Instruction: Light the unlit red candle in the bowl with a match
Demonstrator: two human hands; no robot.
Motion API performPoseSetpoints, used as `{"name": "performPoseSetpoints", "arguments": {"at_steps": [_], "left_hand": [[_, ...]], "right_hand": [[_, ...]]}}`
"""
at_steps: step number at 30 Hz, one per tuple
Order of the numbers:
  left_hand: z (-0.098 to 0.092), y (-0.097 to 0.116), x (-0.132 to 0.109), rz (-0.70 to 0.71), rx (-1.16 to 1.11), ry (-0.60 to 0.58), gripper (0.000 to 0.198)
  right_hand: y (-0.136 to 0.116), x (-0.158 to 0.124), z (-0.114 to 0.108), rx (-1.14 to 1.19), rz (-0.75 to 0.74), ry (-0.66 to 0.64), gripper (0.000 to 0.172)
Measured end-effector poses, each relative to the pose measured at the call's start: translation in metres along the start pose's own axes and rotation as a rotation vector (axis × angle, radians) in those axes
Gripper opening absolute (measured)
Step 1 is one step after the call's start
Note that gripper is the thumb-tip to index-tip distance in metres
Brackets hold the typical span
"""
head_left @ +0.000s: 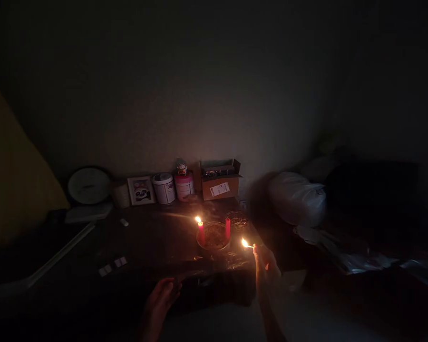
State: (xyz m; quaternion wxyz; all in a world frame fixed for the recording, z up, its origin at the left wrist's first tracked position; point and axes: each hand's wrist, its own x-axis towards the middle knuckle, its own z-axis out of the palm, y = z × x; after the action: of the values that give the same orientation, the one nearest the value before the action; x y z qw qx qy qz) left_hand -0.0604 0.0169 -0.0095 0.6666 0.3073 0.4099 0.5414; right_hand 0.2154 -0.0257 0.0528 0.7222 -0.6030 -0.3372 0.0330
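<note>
Between the fingertips of my right hand is a burning match, its flame pointing left. Just left of it stands an unlit red candle, upright at the right side of a round dish. A lit red candle rises at the dish's left side. The flame and this candle do not touch the match. My left hand is low, near the table's front edge, with fingers curled in. Whatever dark thing it may hold is lost in shadow.
Along the wall stand a cardboard box, a pink-lidded tub topped by a figurine, a white tub, a panda picture and a round clock-like disc. A white plastic bag lies right. The room is dark.
</note>
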Motion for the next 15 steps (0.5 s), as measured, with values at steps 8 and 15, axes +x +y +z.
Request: {"name": "performPoseSetpoints", "arguments": {"at_steps": [8, 15], "left_hand": [[-0.0075, -0.0046, 0.0052, -0.054, -0.057, 0.027, 0.038], [-0.0085, -0.0041, 0.0067, -0.091, -0.071, 0.016, 0.033]], "right_hand": [[-0.0081, -0.0023, 0.0007, 0.015, 0.054, -0.036, 0.030], [-0.0037, -0.0018, 0.0025, 0.012, 0.027, -0.054, 0.029]]}}
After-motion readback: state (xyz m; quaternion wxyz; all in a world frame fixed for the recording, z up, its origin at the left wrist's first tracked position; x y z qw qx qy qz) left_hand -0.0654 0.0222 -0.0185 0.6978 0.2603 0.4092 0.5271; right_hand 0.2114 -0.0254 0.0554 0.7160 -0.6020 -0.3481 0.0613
